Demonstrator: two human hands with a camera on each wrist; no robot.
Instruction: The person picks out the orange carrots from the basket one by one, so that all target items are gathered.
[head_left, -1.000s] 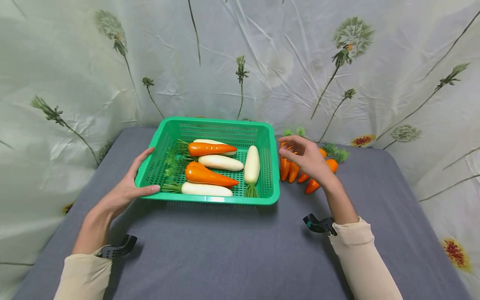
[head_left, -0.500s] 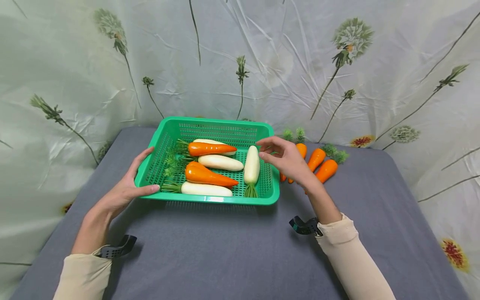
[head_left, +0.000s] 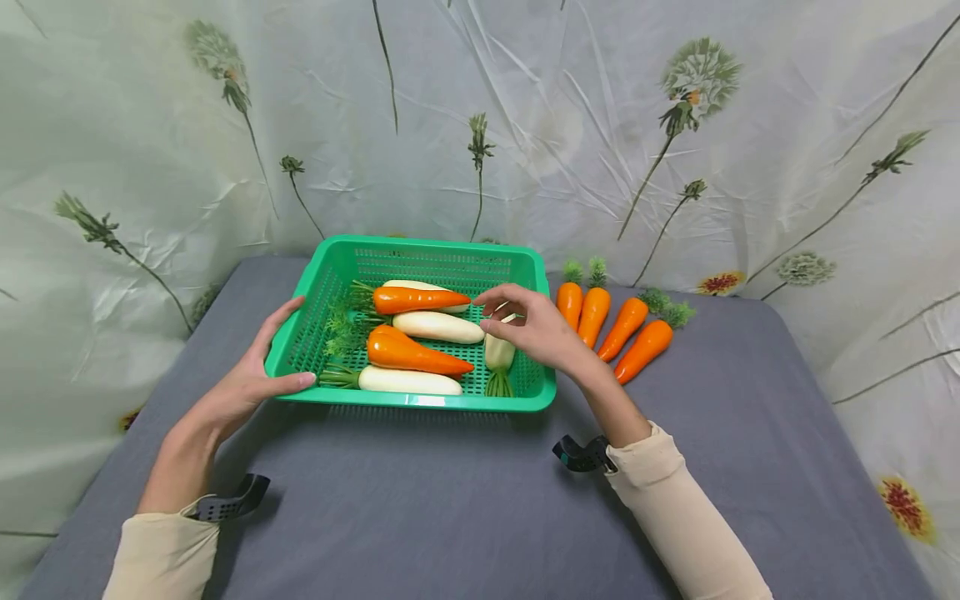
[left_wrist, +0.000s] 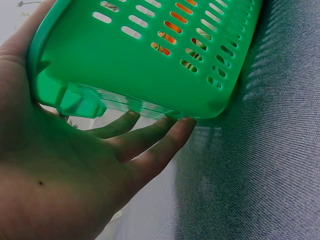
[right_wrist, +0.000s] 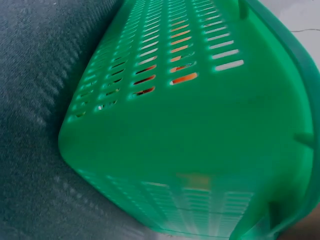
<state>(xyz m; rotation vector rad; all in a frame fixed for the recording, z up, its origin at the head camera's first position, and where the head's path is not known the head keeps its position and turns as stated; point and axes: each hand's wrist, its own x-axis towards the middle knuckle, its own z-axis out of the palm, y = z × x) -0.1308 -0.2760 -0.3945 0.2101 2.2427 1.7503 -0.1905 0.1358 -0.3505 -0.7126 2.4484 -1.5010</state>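
Thumb and fingers of your left hand (head_left: pixel 243 379) grip the green basket (head_left: pixel 510 403); inside, a crosswise white radish (head_left: pixel 499 352) lies under your right hand (head_left: pixel 536 329), fingers parted, apparently empty; dip too low, and fingertips could roll the far carrot (head_left: pixel 422 299).

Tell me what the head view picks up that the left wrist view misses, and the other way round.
Only the head view: the right hand over the basket, four carrots lying to the basket's right, and both sleeves.

Only the left wrist view: the palm of the left hand and three fingertips at the basket's outside, below the rim.

Both: the left hand holding the basket, the grey cloth, and orange and white inside the basket, glimpsed only through slots in the wrist view.
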